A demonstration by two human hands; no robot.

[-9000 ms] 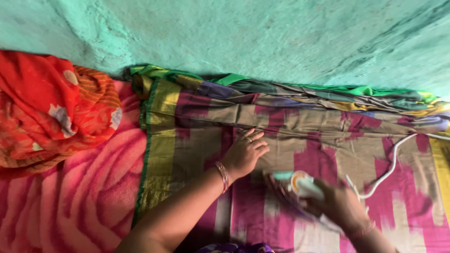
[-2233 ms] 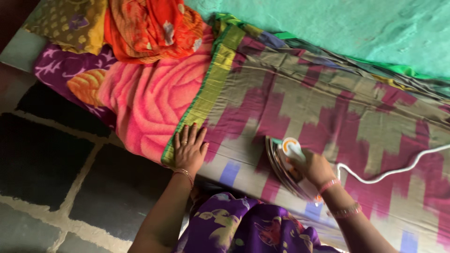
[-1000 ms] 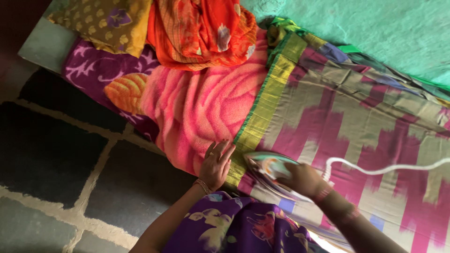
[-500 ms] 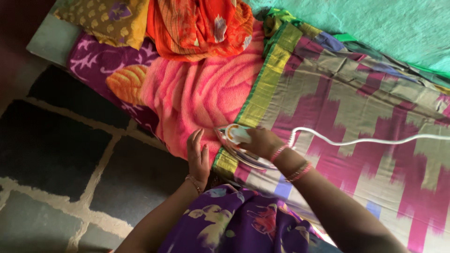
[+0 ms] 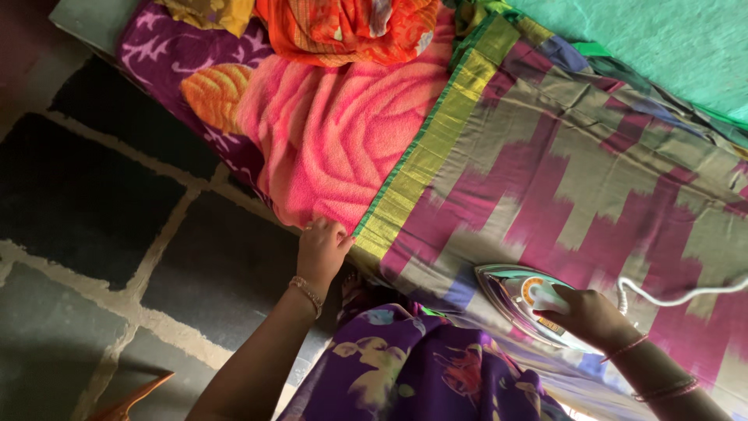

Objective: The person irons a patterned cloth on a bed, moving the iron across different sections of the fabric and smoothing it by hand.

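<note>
A magenta and beige patterned cloth (image 5: 592, 164) with a gold and green border (image 5: 425, 156) lies spread over a pink rose-print blanket (image 5: 335, 125). My right hand (image 5: 588, 316) grips the handle of a teal and white electric iron (image 5: 518, 292) that rests flat on the cloth near its front edge. My left hand (image 5: 321, 251) pinches the front corner of the cloth where the gold border meets the blanket's edge. A white cord (image 5: 678, 296) runs from the iron off to the right.
A bunched orange cloth (image 5: 351, 27) and a yellow patterned one (image 5: 206, 9) lie at the far end of the blanket. A teal wall (image 5: 670, 39) runs behind. Dark floor tiles (image 5: 101, 187) with pale joints lie to the left. My purple floral garment (image 5: 421, 374) fills the bottom.
The iron has slid right along the cloth, away from the gold border. My left hand has shifted onto the cloth's front corner. The view has swung slightly.
</note>
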